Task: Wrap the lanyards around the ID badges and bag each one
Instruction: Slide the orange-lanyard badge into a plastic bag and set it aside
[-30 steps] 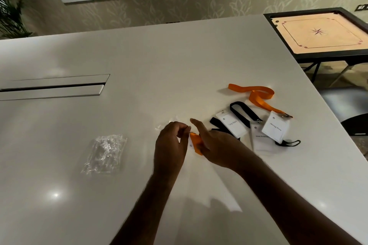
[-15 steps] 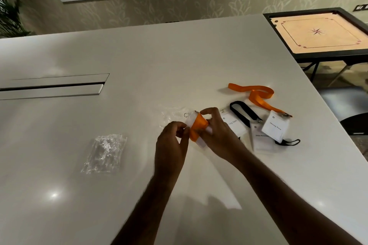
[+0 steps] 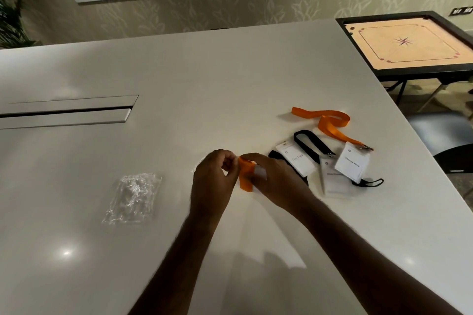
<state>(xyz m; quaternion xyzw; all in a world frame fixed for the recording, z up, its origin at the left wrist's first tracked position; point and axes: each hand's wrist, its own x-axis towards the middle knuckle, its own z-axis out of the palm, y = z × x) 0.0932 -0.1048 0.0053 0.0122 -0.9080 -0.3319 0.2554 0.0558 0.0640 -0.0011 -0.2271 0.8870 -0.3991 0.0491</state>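
White bench [image 3: 230, 79], carrying:

Stack of clear plastic bags [image 3: 133, 198], left of centre, flat, contents not discernible, apparently none.

Wrapped badge [image 3: 249, 174], orange lanyard wound round a white card, held above the bench near centre. Right hand [image 3: 276, 179] curled round its right side, white card edge showing between the fingers. Left hand [image 3: 215, 176] with fingertips pinched at the bundle's upper left edge; thin clear film barely visible beyond the left hand, not certain whether a bag.

Loose group to the right, unbagged: badge reading "Tony Stark" [image 3: 295, 160] with black lanyard [image 3: 311, 144]; second badge [image 3: 352, 161] clipped to a loose orange lanyard [image 3: 330, 121]; third badge [image 3: 334, 180], text illegible, partly beneath the second.
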